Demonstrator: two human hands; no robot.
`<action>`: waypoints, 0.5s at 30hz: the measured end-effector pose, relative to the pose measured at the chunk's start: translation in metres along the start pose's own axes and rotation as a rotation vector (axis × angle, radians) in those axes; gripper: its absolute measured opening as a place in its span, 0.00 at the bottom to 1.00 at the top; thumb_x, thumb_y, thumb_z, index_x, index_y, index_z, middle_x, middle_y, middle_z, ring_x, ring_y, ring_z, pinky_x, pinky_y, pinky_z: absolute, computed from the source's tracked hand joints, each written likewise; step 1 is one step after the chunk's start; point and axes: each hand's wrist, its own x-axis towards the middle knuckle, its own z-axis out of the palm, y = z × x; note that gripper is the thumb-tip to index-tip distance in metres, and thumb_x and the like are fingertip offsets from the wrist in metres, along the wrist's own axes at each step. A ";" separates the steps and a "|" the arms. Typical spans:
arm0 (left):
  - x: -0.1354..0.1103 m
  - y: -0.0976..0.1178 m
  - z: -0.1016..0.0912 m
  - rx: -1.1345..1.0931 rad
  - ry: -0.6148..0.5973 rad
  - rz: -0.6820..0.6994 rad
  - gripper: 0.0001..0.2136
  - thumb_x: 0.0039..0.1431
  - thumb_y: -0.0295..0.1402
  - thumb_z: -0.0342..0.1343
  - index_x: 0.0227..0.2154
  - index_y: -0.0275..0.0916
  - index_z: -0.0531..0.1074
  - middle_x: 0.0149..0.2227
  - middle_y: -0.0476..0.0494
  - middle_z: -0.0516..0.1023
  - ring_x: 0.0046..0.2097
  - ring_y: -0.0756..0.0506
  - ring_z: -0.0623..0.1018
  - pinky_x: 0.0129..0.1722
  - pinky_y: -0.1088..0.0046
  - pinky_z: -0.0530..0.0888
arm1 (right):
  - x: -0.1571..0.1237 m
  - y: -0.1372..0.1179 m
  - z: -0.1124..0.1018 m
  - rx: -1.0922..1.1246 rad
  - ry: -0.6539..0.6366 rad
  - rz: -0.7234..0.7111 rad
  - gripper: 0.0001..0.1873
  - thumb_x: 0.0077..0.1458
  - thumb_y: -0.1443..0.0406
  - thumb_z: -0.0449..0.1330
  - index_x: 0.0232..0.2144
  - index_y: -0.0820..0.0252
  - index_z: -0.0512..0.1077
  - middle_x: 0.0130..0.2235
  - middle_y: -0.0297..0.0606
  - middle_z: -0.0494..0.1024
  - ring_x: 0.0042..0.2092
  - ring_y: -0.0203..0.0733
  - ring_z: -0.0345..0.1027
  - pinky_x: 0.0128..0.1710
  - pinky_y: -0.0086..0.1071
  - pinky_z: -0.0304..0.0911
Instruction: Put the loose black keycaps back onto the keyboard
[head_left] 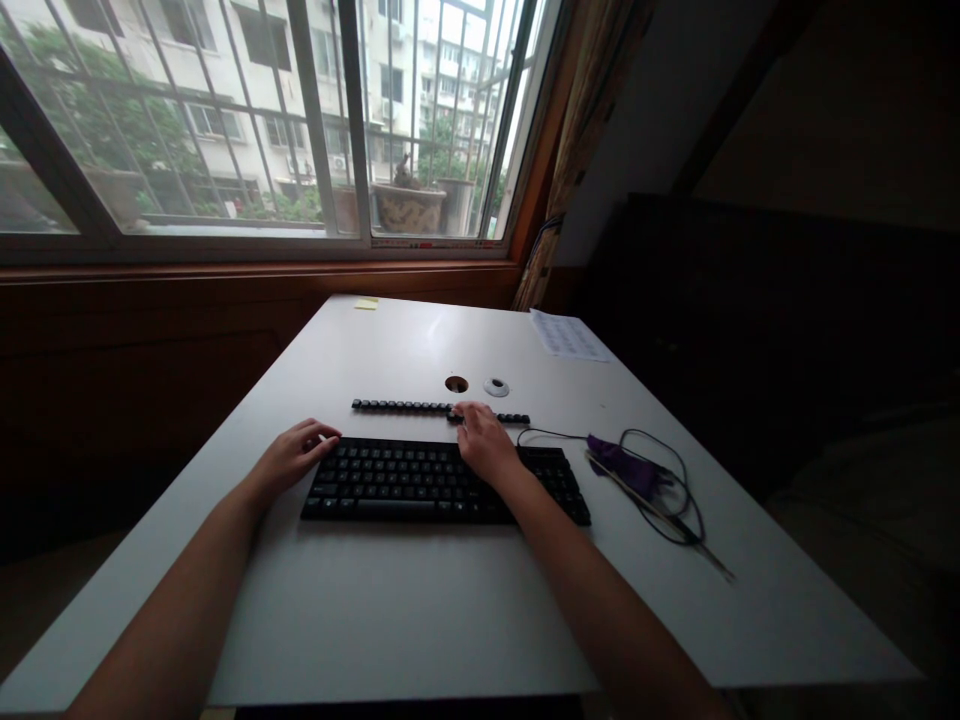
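Observation:
A black keyboard (397,478) lies on the white table in front of me. Behind it runs a long row of small black keycaps (401,406). My left hand (291,458) rests at the keyboard's far left corner, fingers stretched forward and touching its edge. Reaching across the right half of the keyboard, my right hand (484,440) has its fingertips bent down at the row. One keycap (453,417) shows at those fingertips, slightly nearer than the others, and the fingers are closed on it. My right hand and forearm hide some keys and part of the row.
On the right, a black cable (686,480) loops around a purple cloth (626,462) and a thin stick (660,515). A round hole (456,384) and a white ring cover (496,387) are beyond the keycaps. Paper sheets (568,335) and yellow sticky notes (366,303) lie farther back.

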 end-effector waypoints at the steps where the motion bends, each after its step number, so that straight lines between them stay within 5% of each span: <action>1: 0.000 0.001 0.000 -0.002 0.001 -0.003 0.15 0.64 0.46 0.53 0.42 0.42 0.77 0.39 0.45 0.75 0.34 0.46 0.76 0.35 0.68 0.74 | 0.001 0.000 0.002 -0.022 -0.006 0.004 0.20 0.58 0.74 0.52 0.53 0.61 0.65 0.51 0.47 0.75 0.60 0.50 0.58 0.60 0.44 0.59; 15: 0.000 0.003 -0.001 0.003 -0.007 0.005 0.16 0.65 0.46 0.51 0.42 0.42 0.77 0.40 0.44 0.76 0.34 0.45 0.76 0.35 0.68 0.74 | -0.001 0.002 0.006 0.094 -0.018 -0.104 0.22 0.57 0.76 0.51 0.51 0.56 0.68 0.48 0.41 0.79 0.62 0.46 0.59 0.62 0.47 0.56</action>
